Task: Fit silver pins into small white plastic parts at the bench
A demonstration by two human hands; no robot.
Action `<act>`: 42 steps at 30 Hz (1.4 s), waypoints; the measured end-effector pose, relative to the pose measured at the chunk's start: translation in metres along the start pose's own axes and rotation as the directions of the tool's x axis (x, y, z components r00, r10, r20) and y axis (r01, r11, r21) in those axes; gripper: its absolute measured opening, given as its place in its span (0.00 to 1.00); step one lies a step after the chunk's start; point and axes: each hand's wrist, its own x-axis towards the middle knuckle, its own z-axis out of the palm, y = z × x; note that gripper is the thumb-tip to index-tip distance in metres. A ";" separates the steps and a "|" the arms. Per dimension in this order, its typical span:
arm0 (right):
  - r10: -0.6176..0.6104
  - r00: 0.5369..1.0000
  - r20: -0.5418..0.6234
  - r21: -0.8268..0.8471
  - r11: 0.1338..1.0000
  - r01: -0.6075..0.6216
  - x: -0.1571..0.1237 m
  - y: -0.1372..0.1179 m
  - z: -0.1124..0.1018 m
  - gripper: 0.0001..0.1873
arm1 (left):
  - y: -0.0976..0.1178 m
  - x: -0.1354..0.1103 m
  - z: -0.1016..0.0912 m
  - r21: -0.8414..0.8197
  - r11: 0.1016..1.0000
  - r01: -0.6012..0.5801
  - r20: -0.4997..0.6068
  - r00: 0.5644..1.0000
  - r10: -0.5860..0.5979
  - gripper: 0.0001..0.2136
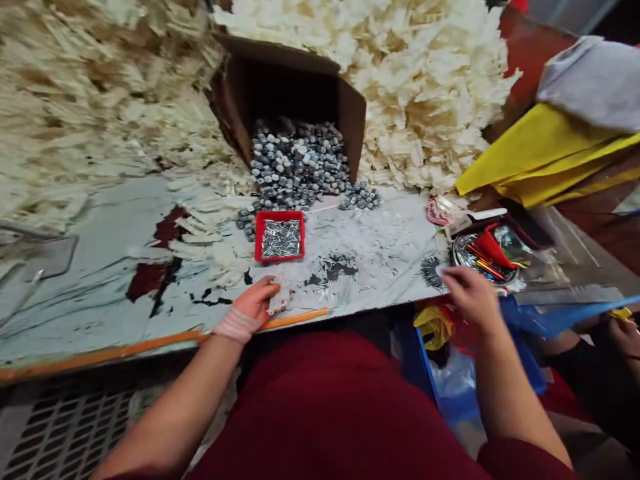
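While the tray (259,240) sits handy, left fingers (267,291) pinch a pale piece (281,303).
Whether right fingers (454,277) grip, I can't tell.

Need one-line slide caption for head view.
Left hand holds a small whitish piece near a red square tray of slim silver metal pieces; right hand is beside a round, grey, spiky cluster.

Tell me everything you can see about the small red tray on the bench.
The red tray is shallow, roughly square, and looks like plastic, with low walls on all sides. It sits open side up on the worn, pale bench, holding many thin, silvery, metal-looking pieces. Small gray-and-white blocks lie close by its left side; whether any touch it is unclear. The left hand is nearby, apart from it.
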 end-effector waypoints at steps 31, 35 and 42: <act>-0.303 0.759 0.577 -0.235 0.827 0.510 0.106 -0.144 0.247 0.13 | -0.004 0.023 0.014 -0.012 1.000 0.005 0.062 0.998 -0.004 0.13; -0.345 0.812 0.471 -0.328 0.786 0.524 0.089 -0.115 0.230 0.16 | 0.004 0.018 0.015 0.038 0.999 0.025 0.080 0.996 -0.028 0.13; -0.275 0.825 0.493 -0.377 0.787 0.488 0.057 -0.091 0.219 0.13 | 0.004 0.017 0.023 0.053 0.998 0.043 0.103 0.993 -0.048 0.14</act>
